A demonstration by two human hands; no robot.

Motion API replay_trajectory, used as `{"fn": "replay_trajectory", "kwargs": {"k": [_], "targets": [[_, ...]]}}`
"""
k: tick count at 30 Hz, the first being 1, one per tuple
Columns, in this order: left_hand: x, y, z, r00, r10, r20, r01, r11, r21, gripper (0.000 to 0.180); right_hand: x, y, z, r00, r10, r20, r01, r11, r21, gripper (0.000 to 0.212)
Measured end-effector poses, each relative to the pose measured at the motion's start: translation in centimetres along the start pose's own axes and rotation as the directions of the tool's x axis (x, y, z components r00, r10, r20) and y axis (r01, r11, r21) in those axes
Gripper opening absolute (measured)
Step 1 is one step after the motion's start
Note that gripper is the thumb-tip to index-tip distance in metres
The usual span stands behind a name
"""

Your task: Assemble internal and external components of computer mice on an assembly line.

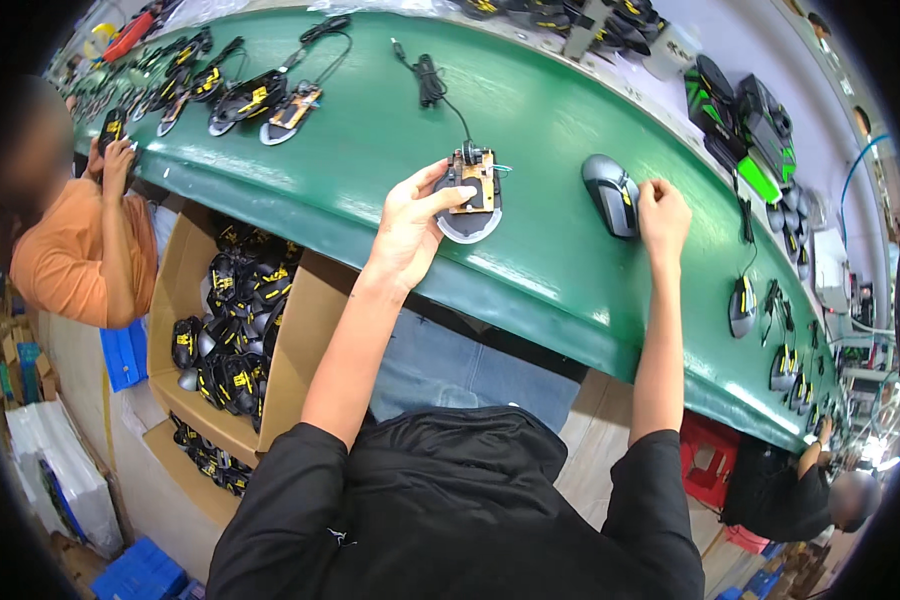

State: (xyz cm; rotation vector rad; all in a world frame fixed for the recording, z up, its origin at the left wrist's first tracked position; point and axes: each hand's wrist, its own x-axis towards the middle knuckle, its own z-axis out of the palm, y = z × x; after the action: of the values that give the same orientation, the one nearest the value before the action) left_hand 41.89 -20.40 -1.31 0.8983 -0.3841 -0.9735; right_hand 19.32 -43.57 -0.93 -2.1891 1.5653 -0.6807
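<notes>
My left hand grips an opened computer mouse base, thumb over its top and fingers along its left side. An orange-brown circuit board and a small wheel part show on the base. Its black cable lies bundled on the green belt beyond, plug toward the far left. Right of it, a dark grey mouse top shell with a yellow mark rests on the belt. My right hand is closed, knuckles up, right beside that shell. Whether its fingers touch the shell or pinch something small is hidden.
The green conveyor belt carries several opened mice at the far left and corded mice at the right. A cardboard box of mouse shells stands left of my lap. Co-workers sit left and right; green-black packages stand behind the belt.
</notes>
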Motion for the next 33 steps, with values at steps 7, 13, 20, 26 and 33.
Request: {"fn": "replay_trajectory", "kwargs": {"k": [7, 13, 20, 26, 33], "targets": [[-0.7, -2.0, 2.1, 0.992, -0.07, 0.107, 0.068, 0.997, 0.023, 0.051, -4.2, -3.1, 0.5, 0.922, -0.301, -0.245, 0.376, 0.849, 0.371, 0.024], [-1.5, -3.0, 3.2, 0.982, -0.037, 0.183, 0.031, 0.999, 0.035, 0.064, -8.8, -7.2, 0.5, 0.814, -0.275, 0.512, -0.369, 0.436, 0.821, 0.031], [-1.9, -3.0, 4.2, 0.947, -0.059, 0.316, 0.057, 0.998, 0.016, 0.073, -8.4, -6.6, 1.1, 0.805, -0.15, 0.573, -0.525, 0.267, 0.808, 0.026], [-1.8, -3.3, 4.0, 0.949, -0.147, 0.278, 0.128, 0.988, 0.087, 0.071, -9.3, -7.5, 1.1, 0.889, -0.182, 0.42, -0.336, 0.363, 0.869, 0.031], [-1.6, -3.6, 3.4, 0.958, -0.055, 0.282, 0.024, 0.994, 0.11, 0.063, -12.2, -8.0, 3.6, 0.49, -0.81, -0.323, 0.862, 0.504, 0.046, 0.033]]}}
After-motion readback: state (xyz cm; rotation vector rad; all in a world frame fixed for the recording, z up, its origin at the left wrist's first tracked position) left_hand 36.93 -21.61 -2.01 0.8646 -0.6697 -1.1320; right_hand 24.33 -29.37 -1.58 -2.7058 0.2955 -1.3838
